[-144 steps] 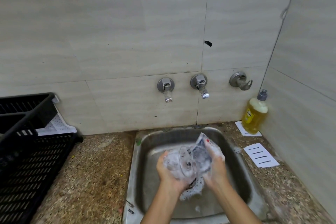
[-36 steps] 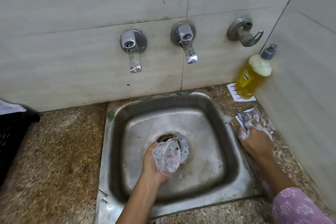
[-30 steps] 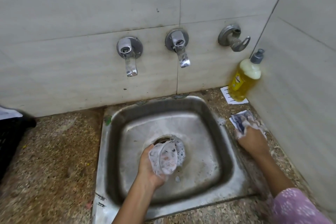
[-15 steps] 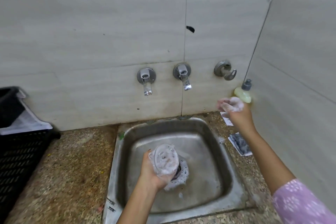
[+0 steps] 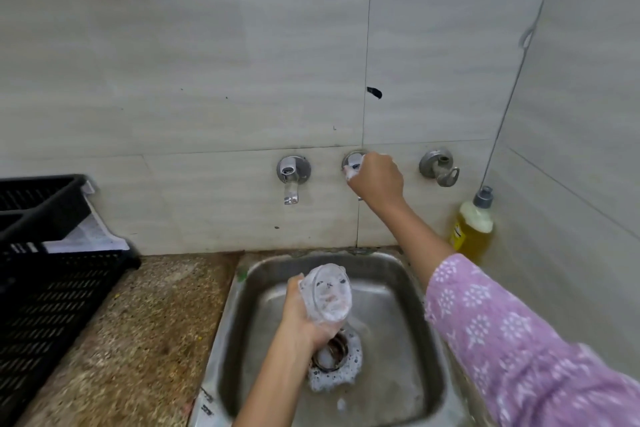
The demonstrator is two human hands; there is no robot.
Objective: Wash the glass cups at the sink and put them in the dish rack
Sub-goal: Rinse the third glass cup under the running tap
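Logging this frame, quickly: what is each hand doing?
Left hand: holding the soapy glass cup.
Right hand: gripping the middle tap.

Surroundings as you see them. Tiled wall (image 5: 207, 62) fills your upper view, with a black mark (image 5: 374, 92) at 1 o'clock. Chrome tap (image 5: 292, 177) near centre, spout down; angle valve (image 5: 439, 168) at its 3 o'clock. Yellow soap bottle (image 5: 472, 225), grey cap, upright in the corner at 4 o'clock. Speckled stone counter (image 5: 138, 340) at 8 o'clock; white sheet (image 5: 86, 236) at 9 o'clock.
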